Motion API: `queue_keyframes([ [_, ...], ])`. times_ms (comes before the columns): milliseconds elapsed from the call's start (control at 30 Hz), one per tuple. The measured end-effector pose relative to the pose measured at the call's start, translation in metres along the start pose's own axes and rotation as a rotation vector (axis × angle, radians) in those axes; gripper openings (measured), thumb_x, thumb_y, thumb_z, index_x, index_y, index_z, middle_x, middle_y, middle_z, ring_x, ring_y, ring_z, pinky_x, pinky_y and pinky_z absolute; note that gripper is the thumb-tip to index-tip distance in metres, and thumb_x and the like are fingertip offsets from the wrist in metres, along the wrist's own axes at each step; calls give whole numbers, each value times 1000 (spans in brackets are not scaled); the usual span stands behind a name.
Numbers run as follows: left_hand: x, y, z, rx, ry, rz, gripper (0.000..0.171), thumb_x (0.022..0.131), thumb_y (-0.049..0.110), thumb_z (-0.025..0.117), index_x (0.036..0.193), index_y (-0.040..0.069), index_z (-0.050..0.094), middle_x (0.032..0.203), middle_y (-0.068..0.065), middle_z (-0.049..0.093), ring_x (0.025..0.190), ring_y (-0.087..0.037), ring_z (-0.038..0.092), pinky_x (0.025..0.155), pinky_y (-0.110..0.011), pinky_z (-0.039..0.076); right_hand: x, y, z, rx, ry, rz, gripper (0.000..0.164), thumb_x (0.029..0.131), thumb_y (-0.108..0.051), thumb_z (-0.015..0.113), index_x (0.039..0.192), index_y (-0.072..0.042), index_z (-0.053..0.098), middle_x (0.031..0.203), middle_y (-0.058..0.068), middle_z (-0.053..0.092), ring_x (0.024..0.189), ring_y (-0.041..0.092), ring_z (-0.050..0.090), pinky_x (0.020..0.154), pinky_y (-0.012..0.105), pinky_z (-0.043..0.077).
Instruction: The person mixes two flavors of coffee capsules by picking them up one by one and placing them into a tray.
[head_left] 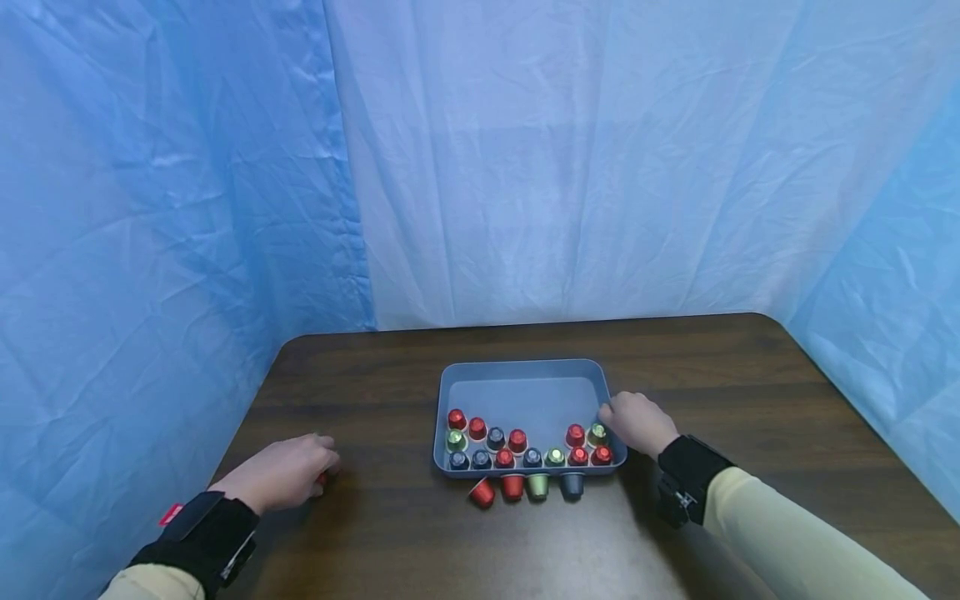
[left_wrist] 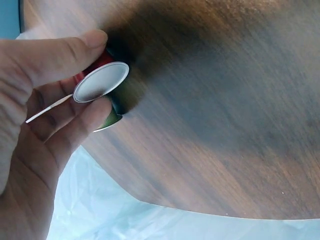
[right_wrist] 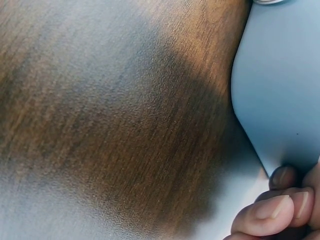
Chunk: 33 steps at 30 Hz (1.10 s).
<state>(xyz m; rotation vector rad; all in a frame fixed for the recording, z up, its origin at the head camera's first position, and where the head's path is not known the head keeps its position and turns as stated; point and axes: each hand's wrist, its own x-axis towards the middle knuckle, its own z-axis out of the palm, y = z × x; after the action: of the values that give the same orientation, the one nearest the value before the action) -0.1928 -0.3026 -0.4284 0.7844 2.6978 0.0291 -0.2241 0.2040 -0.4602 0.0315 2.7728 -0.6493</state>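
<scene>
Away to the left of the tray, my left hand [head_left: 288,471] holds coffee capsules just above the table. The left wrist view shows a red capsule with a silver lid [left_wrist: 101,82] pinched by thumb and finger, and a green capsule [left_wrist: 111,119] beyond the fingertip. A thin pale rim [left_wrist: 49,108] crosses the palm side; its body is hidden. My right hand [head_left: 641,423] grips the right edge of the blue-grey tray [head_left: 517,392], fingers curled at its rim. Red, green and dark blue capsules stand lid-down in the front part of the tray.
Along the tray's front edge, outside it, lie two red capsules [head_left: 482,493], a green capsule [head_left: 537,487] and a dark blue capsule [head_left: 572,486]. The dark wooden table [head_left: 405,542] has rounded corners. Blue sheeting [head_left: 525,167] hangs behind it and at both sides.
</scene>
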Motion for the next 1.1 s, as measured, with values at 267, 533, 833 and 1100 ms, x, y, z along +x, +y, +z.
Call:
queue_keyframes([
  [267, 2, 2, -4, 81, 126, 77, 15, 83, 15, 85, 83, 22, 71, 80, 12, 50, 77, -8, 46, 66, -30, 47, 0, 0, 1, -7, 3, 0, 35, 104, -25, 51, 77, -6, 65, 67, 8, 51, 61, 21, 52, 57, 31, 39],
  [533, 9, 10, -13, 69, 197, 115, 13, 85, 17, 84, 91, 19, 73, 83, 11, 48, 79, -9, 44, 64, -28, 45, 0, 0, 0, -6, 0, 3, 35, 103, -25, 51, 76, -6, 64, 67, 8, 52, 61, 22, 52, 56, 31, 39],
  [833, 21, 24, -32, 37, 218, 88, 15, 86, 19, 84, 99, 18, 76, 90, 9, 54, 82, -9, 49, 70, -30, 52, 1, 0, 0, -14, 3, -2, 35, 103, -25, 51, 76, -7, 64, 67, 8, 52, 61, 22, 53, 56, 31, 39],
  [1100, 33, 35, -49, 5, 226, 88, 17, 85, 18, 84, 100, 17, 76, 93, 5, 57, 80, -10, 53, 76, -31, 56, 0, 0, 1, -4, 4, -3, 36, 103, -25, 52, 75, -7, 64, 66, 7, 51, 60, 21, 53, 56, 31, 39],
])
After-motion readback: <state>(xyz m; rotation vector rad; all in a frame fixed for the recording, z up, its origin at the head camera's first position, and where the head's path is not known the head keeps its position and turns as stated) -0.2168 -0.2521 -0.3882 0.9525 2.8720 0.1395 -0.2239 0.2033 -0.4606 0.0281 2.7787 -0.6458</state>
